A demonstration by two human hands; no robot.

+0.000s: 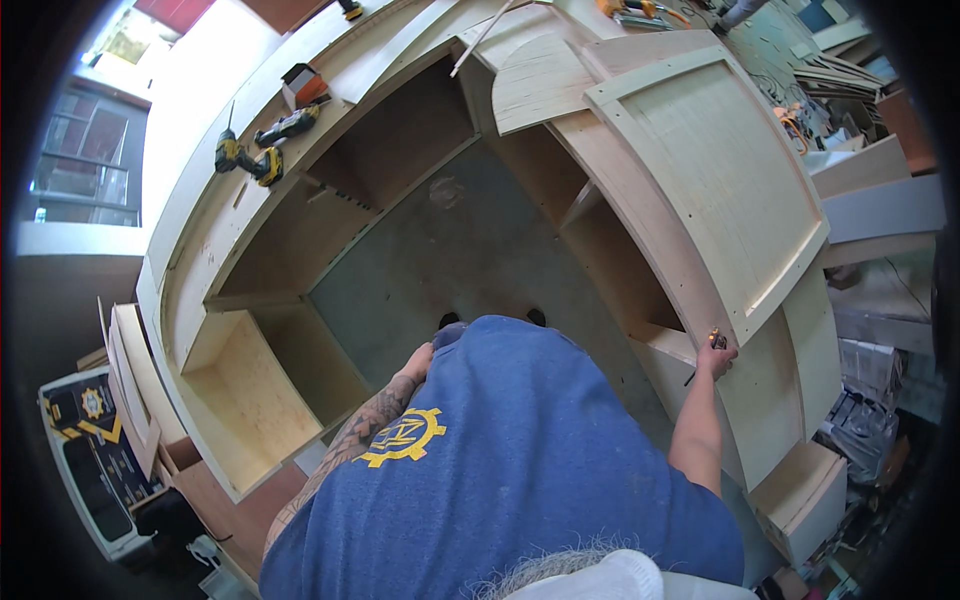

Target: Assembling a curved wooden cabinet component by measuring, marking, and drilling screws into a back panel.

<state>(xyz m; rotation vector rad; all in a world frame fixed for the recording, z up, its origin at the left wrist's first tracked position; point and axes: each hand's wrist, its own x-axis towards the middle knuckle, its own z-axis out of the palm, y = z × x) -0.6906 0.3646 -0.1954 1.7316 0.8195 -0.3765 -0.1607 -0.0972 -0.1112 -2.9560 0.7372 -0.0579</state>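
My right hand (714, 359) is closed around a small dark tool with an orange part, whose exact kind I cannot make out. It is at the near corner of a pale framed wooden panel (720, 170), which lies on the right side of the curved plywood counter (640, 215). At my waist, my left hand (420, 361) rests against the blue shirt (520, 420). Its fingers are mostly hidden by the cloth, so I cannot see whether it holds anything.
The counter curves around me, with open compartments (250, 400) facing in. On its far left lie a yellow-black cordless drill (232, 155) and a second power tool (290, 126). A rounded plywood piece (540, 85) overhangs at the back. Wood offcuts (845, 80) and bagged items (860, 430) crowd the right.
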